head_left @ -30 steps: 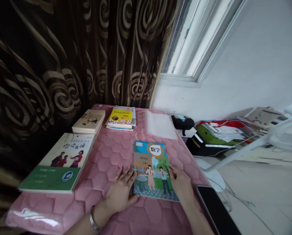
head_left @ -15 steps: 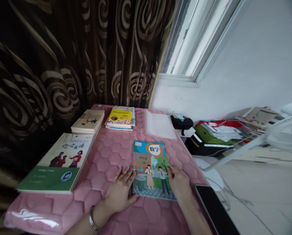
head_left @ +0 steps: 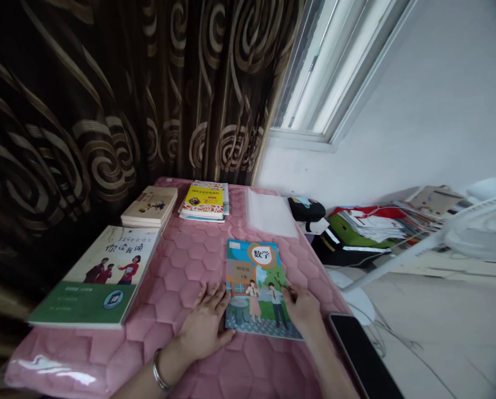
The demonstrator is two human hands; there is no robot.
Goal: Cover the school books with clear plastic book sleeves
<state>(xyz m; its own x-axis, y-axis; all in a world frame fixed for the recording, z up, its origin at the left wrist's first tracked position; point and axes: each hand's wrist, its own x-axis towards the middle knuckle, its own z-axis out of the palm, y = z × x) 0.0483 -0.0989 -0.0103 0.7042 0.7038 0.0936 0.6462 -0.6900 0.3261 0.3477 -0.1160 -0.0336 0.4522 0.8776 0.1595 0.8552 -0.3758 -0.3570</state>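
Note:
A math textbook (head_left: pixel 256 288) with a blue and green cover lies flat on the pink quilted table cover (head_left: pixel 181 255) in front of me. My left hand (head_left: pixel 206 321) rests palm down at the book's left edge, fingers spread and fingertips touching its side. A silver bangle (head_left: pixel 159 370) circles that wrist. At the right edge of the textbook, my right hand (head_left: pixel 303 307) has its fingers bent and pressed together on the cover's margin; the thumb is mostly hidden.
To the left are a green and white book stack (head_left: pixel 102 277) and tan books (head_left: pixel 150 205). A yellow-topped book pile (head_left: pixel 204 198) and clear plastic sleeves (head_left: pixel 270 213) lie farther back. A black phone (head_left: pixel 364 354) sits at the right edge; beyond stands a white fan (head_left: pixel 401 263).
Both hands and the textbook stay nearly in place. The book's lower right corner has shifted very slightly right, and the view has moved a little.

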